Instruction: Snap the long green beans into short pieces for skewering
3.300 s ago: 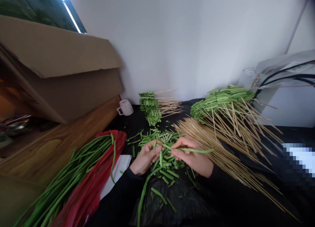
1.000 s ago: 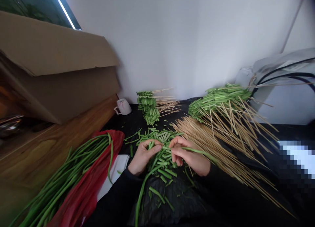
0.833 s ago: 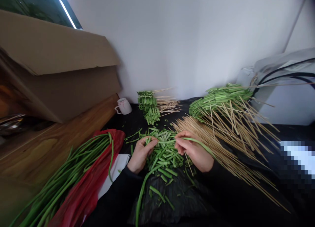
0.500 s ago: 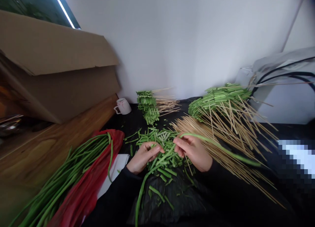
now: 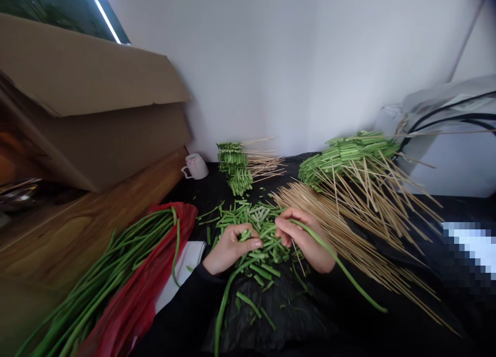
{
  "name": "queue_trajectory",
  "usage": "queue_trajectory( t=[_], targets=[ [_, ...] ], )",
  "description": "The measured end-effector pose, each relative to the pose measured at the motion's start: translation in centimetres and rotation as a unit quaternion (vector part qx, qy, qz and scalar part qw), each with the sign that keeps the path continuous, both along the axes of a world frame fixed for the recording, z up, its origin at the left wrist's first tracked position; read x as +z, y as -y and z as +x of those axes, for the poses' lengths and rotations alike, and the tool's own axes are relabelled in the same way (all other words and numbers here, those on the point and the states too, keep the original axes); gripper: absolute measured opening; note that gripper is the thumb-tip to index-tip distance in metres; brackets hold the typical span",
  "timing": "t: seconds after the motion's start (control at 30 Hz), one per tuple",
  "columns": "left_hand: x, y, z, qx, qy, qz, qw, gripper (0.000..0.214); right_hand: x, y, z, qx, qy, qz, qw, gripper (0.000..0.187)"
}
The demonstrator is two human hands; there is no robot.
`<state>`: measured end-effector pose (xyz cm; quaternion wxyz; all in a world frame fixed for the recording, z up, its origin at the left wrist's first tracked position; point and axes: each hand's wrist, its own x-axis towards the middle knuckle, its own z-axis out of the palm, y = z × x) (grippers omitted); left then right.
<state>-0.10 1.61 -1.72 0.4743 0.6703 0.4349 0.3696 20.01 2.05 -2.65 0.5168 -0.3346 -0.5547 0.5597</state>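
My left hand (image 5: 234,247) is closed around short pieces of long bean (image 5: 245,236), with the thumb stretched over them. From beneath that hand a long bean (image 5: 225,295) curves down to the bottom edge; whether the fingers grip it is hidden. My right hand (image 5: 306,239) pinches another length of long bean (image 5: 333,253), which arches over the hand and droops to the right. A small gap separates the two hands. Below and around them is a pile of cut bean pieces (image 5: 248,212) on black plastic sheeting (image 5: 287,315).
Bean pieces threaded on sticks lie in a small stack (image 5: 234,166) and a larger stack (image 5: 349,153). Loose bamboo skewers (image 5: 349,243) spread at right. Whole long beans (image 5: 116,274) rest on a red bag (image 5: 135,300) at left. A mug (image 5: 197,167) and cardboard box (image 5: 116,135) stand behind.
My left hand has closed further, its thumb now lower. The bean section previously stretching between the hands no longer spans the gap. The right-hand bean's free end has swung down and left.
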Motion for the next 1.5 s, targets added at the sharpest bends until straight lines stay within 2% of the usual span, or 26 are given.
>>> queue_trajectory(
  t=[0.1,0.23,0.33,0.5,0.6,0.7,0.83,1.0,1.1,1.2,1.3,1.37,1.4,1.5],
  targets=[
    [-0.5,-0.2,-0.1,0.042,0.079,-0.028,0.996,0.032,-0.1,0.0,-0.1,0.003,-0.002,-0.002,1.000,0.025],
    [-1.0,-0.6,-0.2,0.111,0.140,-0.004,0.984,0.031,-0.2,0.4,-0.6,0.032,0.043,0.003,0.999,0.025],
    [-1.2,-0.7,-0.1,0.160,0.133,0.019,0.978,0.031,-0.4,0.8,-1.2,0.045,0.077,0.004,0.996,0.024],
    [-1.1,-0.4,0.3,0.219,0.063,0.067,0.971,0.026,-1.5,1.3,-2.1,0.070,0.088,0.003,0.994,0.018],
    [-1.0,-0.4,0.5,0.224,0.041,0.091,0.969,0.025,-1.8,1.4,-2.4,0.094,0.089,-0.003,0.992,0.017],
    [-1.1,-0.5,0.5,0.234,0.070,0.075,0.967,0.027,-1.4,1.2,-2.0,0.093,0.089,-0.006,0.992,0.018],
    [-1.5,-0.5,0.7,0.243,0.139,0.030,0.960,0.031,-0.7,0.6,-1.2,0.096,0.086,-0.021,0.991,0.022],
    [-1.5,-0.5,1.4,0.220,0.253,-0.058,0.940,0.038,-0.1,0.4,-0.8,0.090,0.080,-0.031,0.992,0.023],
    [-1.2,-1.2,0.5,0.230,0.331,-0.102,0.909,0.036,-0.2,0.4,-0.6,0.091,0.090,-0.034,0.991,0.022],
    [-0.6,-2.2,-1.1,0.265,0.446,-0.140,0.843,0.025,-0.4,0.3,-0.5,0.097,0.098,-0.042,0.990,0.022],
    [0.0,-2.6,-2.0,0.231,0.510,-0.200,0.804,0.017,-0.5,0.2,-0.4,0.105,0.088,-0.043,0.990,0.021],
    [0.2,-2.4,-2.0,0.184,0.510,-0.238,0.806,0.018,-0.5,0.2,-0.4,0.114,0.082,-0.047,0.989,0.020],
    [0.2,-2.2,-1.8,0.158,0.498,-0.245,0.817,0.020,-0.4,0.2,-0.3,0.120,0.081,-0.051,0.988,0.021],
    [0.1,-1.5,-1.1,0.090,0.408,-0.217,0.882,0.028,-0.2,0.2,-0.3,0.139,0.083,-0.063,0.985,0.022]
  ],
)
